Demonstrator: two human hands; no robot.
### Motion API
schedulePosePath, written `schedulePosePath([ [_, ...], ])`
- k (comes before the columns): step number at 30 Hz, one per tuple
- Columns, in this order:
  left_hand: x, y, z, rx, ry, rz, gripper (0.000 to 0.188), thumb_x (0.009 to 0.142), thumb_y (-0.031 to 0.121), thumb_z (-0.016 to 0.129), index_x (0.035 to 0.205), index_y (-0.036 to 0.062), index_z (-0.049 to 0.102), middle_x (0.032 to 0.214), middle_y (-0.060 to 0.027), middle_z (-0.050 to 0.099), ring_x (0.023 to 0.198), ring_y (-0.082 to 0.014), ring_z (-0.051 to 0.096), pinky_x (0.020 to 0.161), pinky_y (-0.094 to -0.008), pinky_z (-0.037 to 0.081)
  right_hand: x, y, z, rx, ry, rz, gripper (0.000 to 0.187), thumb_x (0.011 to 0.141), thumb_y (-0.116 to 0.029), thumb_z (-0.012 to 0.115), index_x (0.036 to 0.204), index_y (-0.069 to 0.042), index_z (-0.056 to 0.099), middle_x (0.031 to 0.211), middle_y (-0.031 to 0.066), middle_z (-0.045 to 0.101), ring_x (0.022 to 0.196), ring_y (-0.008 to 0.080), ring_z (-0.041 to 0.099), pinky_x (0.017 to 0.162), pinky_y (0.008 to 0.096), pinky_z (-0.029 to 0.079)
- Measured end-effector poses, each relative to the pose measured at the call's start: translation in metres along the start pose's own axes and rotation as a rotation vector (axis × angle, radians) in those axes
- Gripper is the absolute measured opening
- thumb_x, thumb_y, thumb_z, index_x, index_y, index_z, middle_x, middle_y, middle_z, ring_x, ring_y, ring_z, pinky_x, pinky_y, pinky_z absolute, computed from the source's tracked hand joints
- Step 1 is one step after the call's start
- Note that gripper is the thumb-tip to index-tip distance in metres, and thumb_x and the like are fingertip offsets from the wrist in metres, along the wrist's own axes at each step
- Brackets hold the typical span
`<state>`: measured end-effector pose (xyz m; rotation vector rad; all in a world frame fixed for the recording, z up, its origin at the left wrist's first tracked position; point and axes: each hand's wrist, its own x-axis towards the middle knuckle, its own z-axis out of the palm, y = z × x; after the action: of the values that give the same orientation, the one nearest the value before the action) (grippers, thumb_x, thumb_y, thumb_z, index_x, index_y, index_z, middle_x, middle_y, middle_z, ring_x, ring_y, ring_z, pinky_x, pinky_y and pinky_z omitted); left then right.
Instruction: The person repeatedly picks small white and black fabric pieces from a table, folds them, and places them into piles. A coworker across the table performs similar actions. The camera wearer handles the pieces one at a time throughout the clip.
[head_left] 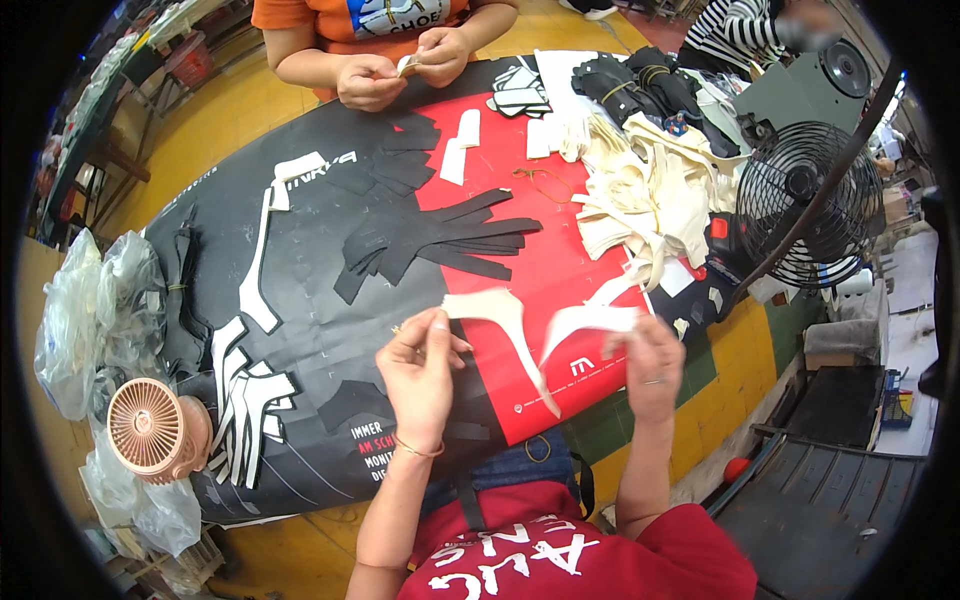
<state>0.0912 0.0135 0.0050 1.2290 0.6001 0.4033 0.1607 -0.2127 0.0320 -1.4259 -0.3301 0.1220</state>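
Over the red part of the covered table (pixel 480 390), my left hand (pixel 418 365) pinches the wide end of a white curved fabric piece (pixel 505 312), whose narrow tail hangs down to the right. My right hand (pixel 650 370), slightly blurred, grips a similar white fabric piece (pixel 585 320) by its wide end. The tails of the two pieces come close together between my hands; I cannot tell if they touch. Beyond them lies a fanned heap of black fabric pieces (pixel 430 240). White pieces with black edges (pixel 250 395) are piled left of my left hand.
Cream fabric pieces (pixel 650 190) are heaped at the far right beside a black fan (pixel 805 205). A small pink fan (pixel 155 430) and plastic bags (pixel 125 300) flank the left edge. Across the table, a person's hands (pixel 405 75) hold a small white piece.
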Motion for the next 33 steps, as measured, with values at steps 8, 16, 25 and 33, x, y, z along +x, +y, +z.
schedulePosePath([
  [8,0.013,-0.005,0.004,-0.097,0.107,-0.05,0.026,0.101,0.009,0.059,0.111,-0.013,0.067,0.095,-0.0125,0.068,0.075,-0.0178,0.072,0.065,-0.0261,0.059,-0.027,-0.056,-0.078,0.617,0.198,-0.346,0.039,0.091,-0.024,0.058,0.122,-0.001,0.064,0.138,0.0126,0.054,0.117,0.027,0.052,0.108,0.0473,0.037],
  [16,-0.007,0.005,0.012,0.391,0.171,0.401,0.058,0.091,0.001,0.067,0.144,-0.0069,0.045,0.139,-0.0181,0.047,0.087,-0.0179,0.068,0.076,-0.0263,0.056,-0.026,-0.091,-0.055,0.228,0.053,-0.366,0.047,0.087,-0.021,0.063,0.126,0.006,0.06,0.152,0.0244,0.038,0.146,0.0407,0.031,0.11,0.049,0.036],
  [25,-0.097,0.039,-0.035,-0.128,-0.379,-0.18,0.047,0.095,-0.002,0.064,0.139,-0.004,0.049,0.115,-0.01,0.066,0.103,-0.0135,0.067,0.091,-0.0276,0.055,-0.02,-0.032,0.095,-0.899,-0.707,-0.352,0.015,0.078,-0.015,0.074,0.091,-0.01,0.068,0.147,0.0207,0.048,0.136,0.0391,0.046,0.109,0.0554,0.034],
  [33,-0.092,0.034,-0.075,-0.203,-0.176,-0.188,0.029,0.104,0.012,0.057,0.124,-0.0064,0.065,0.099,-0.0135,0.073,0.09,-0.0152,0.071,0.081,-0.0273,0.058,-0.025,-0.024,0.106,-0.337,-0.737,-0.072,0.047,0.069,-0.019,0.092,0.106,-0.007,0.066,0.135,0.0173,0.059,0.109,0.0255,0.068,0.091,0.0382,0.053],
])
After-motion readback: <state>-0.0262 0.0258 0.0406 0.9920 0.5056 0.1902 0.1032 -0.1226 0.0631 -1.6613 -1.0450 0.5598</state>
